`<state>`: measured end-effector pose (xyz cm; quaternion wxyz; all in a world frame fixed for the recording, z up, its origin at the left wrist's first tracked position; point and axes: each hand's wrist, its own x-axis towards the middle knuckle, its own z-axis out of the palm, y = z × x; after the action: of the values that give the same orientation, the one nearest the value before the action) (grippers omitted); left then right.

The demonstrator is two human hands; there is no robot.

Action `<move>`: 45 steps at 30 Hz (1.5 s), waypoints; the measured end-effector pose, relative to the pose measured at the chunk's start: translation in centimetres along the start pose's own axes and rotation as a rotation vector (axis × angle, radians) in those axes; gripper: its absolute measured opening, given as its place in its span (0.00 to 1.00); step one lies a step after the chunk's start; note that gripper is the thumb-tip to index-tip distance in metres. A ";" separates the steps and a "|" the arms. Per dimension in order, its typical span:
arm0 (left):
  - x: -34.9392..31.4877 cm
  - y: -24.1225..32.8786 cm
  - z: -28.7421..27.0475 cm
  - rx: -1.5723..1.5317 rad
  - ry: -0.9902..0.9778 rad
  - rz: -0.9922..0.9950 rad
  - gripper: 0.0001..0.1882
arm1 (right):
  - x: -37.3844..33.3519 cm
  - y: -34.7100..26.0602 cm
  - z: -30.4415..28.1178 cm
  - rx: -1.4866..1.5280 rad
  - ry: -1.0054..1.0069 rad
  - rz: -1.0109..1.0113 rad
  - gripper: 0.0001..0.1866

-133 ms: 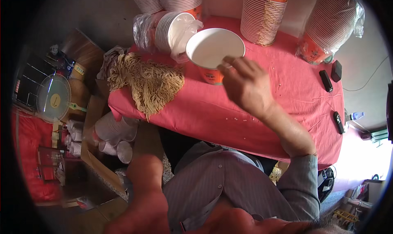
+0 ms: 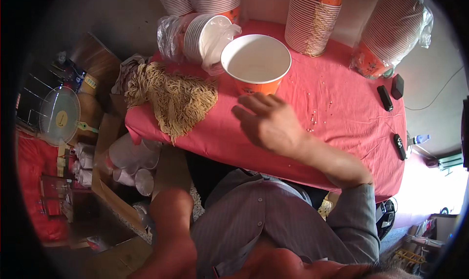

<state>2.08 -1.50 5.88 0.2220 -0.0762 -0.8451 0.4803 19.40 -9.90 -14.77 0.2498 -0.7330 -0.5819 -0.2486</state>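
Note:
My right hand (image 2: 271, 125) hovers over the red tablecloth, just in front of a white paper tub (image 2: 256, 66) with an orange lower side. Its fingers are apart and slightly bent, with nothing visible in them. The tub stands upright with its mouth facing up, and its inside looks bare. Small pale beads or crumbs (image 2: 312, 118) lie scattered on the cloth to the right of the hand. My left hand (image 2: 172, 203) is low at the left, off the table and above a cardboard box; its fingers are hidden.
Left of the tub lie a tan stringy mop head (image 2: 181, 101) and a plastic-wrapped tub stack (image 2: 198, 37). Upright tub stacks (image 2: 312, 22) stand behind; another wrapped stack (image 2: 391, 35) is at right. Black objects (image 2: 385, 98) lie at the right edge. An open carton (image 2: 115, 188) holds more tubs.
My right hand has moved left and toward me, off the tub's front rim to the cloth before it. The tub and my left hand stay in place.

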 end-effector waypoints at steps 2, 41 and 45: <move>-0.1 0.3 -0.6 -0.097 -0.078 0.252 0.47 | 1.1 -1.6 1.7 0.094 -0.167 -0.010 0.13; 1.8 32.7 4.2 2.050 0.283 -2.259 0.07 | 10.4 -1.7 17.5 0.073 -0.560 -0.218 0.23; 2.6 33.7 4.9 2.082 0.356 -2.274 0.08 | 10.4 -0.7 18.3 0.237 -0.392 -0.232 0.12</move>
<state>-5.26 13.36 -24.03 0.5041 0.7114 0.2759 0.4045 22.12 9.85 -21.62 0.1864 -0.6612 -0.7243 -0.0588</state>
